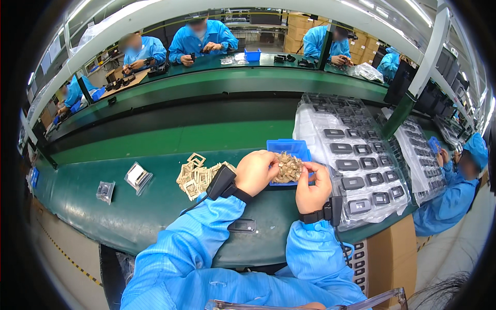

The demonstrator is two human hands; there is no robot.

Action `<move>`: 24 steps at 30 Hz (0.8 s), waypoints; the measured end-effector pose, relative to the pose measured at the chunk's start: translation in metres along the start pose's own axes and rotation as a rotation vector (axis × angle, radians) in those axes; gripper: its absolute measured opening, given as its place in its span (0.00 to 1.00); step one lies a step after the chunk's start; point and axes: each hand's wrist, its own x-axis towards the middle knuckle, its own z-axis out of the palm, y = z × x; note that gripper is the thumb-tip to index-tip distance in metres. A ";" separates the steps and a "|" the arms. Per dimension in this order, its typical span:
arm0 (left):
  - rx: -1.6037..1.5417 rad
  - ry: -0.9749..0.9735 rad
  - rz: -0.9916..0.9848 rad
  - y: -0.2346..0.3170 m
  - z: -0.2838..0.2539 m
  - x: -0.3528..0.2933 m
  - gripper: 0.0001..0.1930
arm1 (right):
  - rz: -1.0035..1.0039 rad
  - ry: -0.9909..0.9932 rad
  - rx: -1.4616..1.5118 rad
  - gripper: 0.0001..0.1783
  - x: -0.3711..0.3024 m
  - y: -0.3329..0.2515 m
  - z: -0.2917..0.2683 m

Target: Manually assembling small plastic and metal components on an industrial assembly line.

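My left hand (pixel 257 173) and my right hand (pixel 314 189) meet over a blue plastic bin (pixel 283 145). The fingers of each are closed in a pinch, but whatever lies between the fingertips is too small to make out. Right at the fingertips is a heap of small tan, crumpled-looking pieces (pixel 288 169) in the bin. Beside my left wrist lies a loose pile of tan rectangular frames (pixel 194 175), partly hidden by that hand. A dark rectangular frame (pixel 243 225) rests on the green table between my forearms.
Right of the bin, clear trays (pixel 361 178) hold rows of dark frames. Small clear bags of parts (pixel 138 178) lie at the left. A metal post (pixel 413 82) rises at the right. Co-workers in blue sit across the bench and at my right; a cardboard box (pixel 395 243) stands below.
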 end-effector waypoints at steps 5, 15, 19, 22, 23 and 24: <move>-0.046 -0.067 -0.121 0.004 -0.003 0.003 0.05 | -0.196 0.045 -0.044 0.10 0.004 0.000 0.000; -0.808 -0.109 -0.386 0.009 -0.020 0.002 0.12 | -0.530 -0.179 -0.154 0.13 0.002 -0.011 0.003; -0.830 -0.154 -0.408 0.016 -0.052 -0.020 0.11 | -0.494 -0.258 -0.071 0.15 -0.006 -0.025 0.003; -0.655 -0.298 -0.384 0.009 -0.074 -0.046 0.08 | -0.486 -0.628 0.143 0.17 -0.016 -0.023 0.006; -0.732 -0.291 -0.394 0.008 -0.080 -0.057 0.07 | -0.515 -0.661 0.159 0.16 -0.021 -0.023 0.008; -0.693 -0.312 -0.392 0.005 -0.085 -0.068 0.07 | -0.541 -0.701 0.155 0.16 -0.026 -0.025 0.008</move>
